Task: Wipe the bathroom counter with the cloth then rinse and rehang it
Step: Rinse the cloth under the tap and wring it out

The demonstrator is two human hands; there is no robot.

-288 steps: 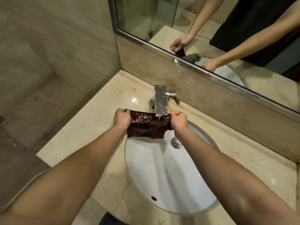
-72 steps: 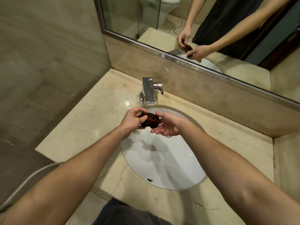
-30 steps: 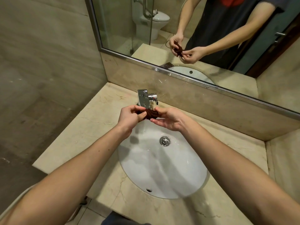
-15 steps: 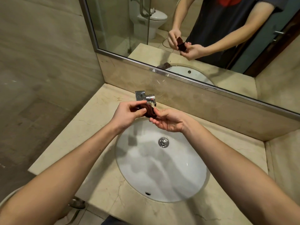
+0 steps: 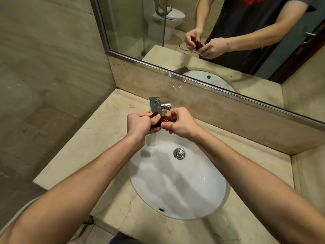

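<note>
A small dark brown wet cloth (image 5: pixel 164 119) is bunched tight between my two hands above the far rim of the white oval sink (image 5: pixel 177 184). My left hand (image 5: pixel 140 123) grips its left end with curled fingers. My right hand (image 5: pixel 179 123) pinches its right end between thumb and fingers. Most of the cloth is hidden inside the hands. Both hands hover just in front of the chrome faucet (image 5: pixel 155 105). No water stream shows at the spout.
The beige marble counter (image 5: pixel 98 138) surrounds the sink, with a tiled wall to the left and a raised ledge at right (image 5: pixel 309 173). A mirror (image 5: pixel 211 32) behind the backsplash reflects the person's hands and the cloth. The counter's left front edge drops to the floor.
Since the earliest frame the cloth went from spread under the faucet to a tight wad. Over the last second my right hand has curled from an open palm onto the cloth.
</note>
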